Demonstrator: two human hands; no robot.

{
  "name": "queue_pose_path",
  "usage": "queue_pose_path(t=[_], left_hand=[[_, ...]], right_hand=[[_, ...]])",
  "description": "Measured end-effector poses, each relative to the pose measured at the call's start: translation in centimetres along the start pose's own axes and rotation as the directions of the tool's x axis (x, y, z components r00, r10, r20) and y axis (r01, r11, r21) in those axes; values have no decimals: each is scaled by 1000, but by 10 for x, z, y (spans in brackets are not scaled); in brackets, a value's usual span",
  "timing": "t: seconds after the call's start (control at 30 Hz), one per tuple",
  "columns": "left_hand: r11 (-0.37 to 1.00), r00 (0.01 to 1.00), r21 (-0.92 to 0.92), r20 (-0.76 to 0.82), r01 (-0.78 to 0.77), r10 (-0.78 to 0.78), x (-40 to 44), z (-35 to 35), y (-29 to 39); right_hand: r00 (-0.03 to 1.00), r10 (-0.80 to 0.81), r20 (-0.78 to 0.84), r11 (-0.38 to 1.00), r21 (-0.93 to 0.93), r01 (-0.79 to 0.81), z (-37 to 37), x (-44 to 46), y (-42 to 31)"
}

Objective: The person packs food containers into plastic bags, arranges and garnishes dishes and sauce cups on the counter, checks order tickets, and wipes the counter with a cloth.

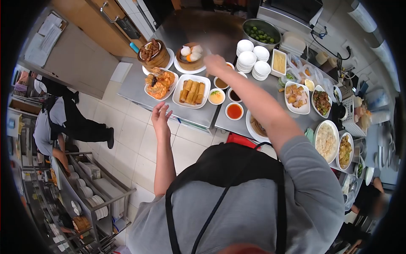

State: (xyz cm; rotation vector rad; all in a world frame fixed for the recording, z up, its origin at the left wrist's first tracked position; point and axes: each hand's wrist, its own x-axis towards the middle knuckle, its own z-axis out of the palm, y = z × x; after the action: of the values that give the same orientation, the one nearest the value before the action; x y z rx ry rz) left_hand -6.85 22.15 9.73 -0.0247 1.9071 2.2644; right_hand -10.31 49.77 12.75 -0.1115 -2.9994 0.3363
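On the counter, 2 steamers are standing on plates. Before them, the rolls are lying right of the fried dish. The tub is standing behind the bowl stacks.

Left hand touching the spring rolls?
Apart: the head view shows the left hand short of the spring rolls, with the white dish's rim visible between.

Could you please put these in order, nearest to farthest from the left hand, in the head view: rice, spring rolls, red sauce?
1. Spring rolls: just beyond the left hand, a little to its right.
2. Red sauce: farther to the right.
3. Rice: at the far right.
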Motion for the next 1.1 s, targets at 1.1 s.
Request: queue_pose_path(t=[1.1], left_hand=[[661, 360, -213, 699, -720, 618, -153, 531, 130]], right_hand=[[315, -218, -924, 848, -339, -408, -450, -332, 250]])
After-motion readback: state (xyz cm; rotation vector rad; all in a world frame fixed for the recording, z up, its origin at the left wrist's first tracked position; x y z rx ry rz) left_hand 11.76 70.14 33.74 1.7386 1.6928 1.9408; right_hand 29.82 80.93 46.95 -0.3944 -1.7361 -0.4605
